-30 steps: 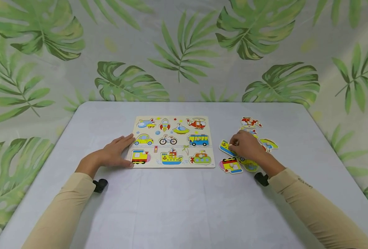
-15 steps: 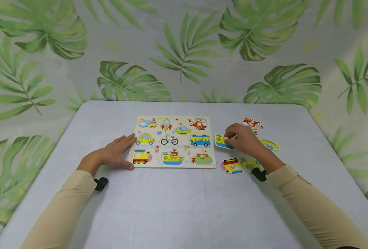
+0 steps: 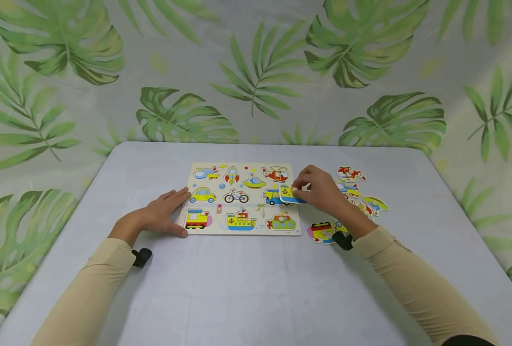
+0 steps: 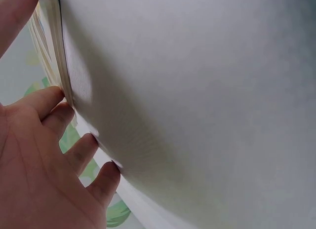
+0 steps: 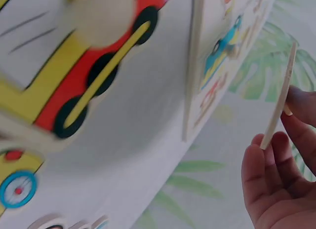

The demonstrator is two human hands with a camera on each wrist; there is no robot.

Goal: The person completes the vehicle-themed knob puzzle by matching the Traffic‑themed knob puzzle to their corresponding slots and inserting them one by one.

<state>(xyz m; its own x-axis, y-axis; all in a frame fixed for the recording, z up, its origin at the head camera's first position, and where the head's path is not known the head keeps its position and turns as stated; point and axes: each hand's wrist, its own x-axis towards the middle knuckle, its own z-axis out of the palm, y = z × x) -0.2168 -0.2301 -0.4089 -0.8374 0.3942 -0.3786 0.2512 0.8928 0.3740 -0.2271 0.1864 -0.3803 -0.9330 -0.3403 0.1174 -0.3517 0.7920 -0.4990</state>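
A wooden puzzle board (image 3: pixel 256 196) printed with vehicles lies flat on the table. My left hand (image 3: pixel 165 211) rests at its left edge, fingers spread; in the left wrist view the fingertips (image 4: pixel 57 93) meet the edge. Between thumb and fingers, my right hand (image 3: pixel 320 190) pinches the knob of a yellow-and-blue ship puzzle piece (image 3: pixel 288 193). It is raised above the board's right side and overlaps the bus piece (image 3: pixel 271 197) in the head view. The right wrist view shows the ship piece edge-on. A submarine piece (image 3: pixel 280 222) sits in its recess; the printed ship (image 3: pixel 240 221) shows at lower middle.
Right of the board lie several loose pieces: a train (image 3: pixel 319 231), a helicopter (image 3: pixel 350 174), an airplane (image 3: pixel 348 189) and a flying saucer (image 3: pixel 374 204). The right wrist and its camera (image 3: pixel 343 240) partly cover others. A leaf-patterned cloth (image 3: pixel 281 62) hangs behind the table.
My right hand has lifted the ship piece out of the loose pieces and carried it left, over the board's right edge. The left hand has stayed in place.
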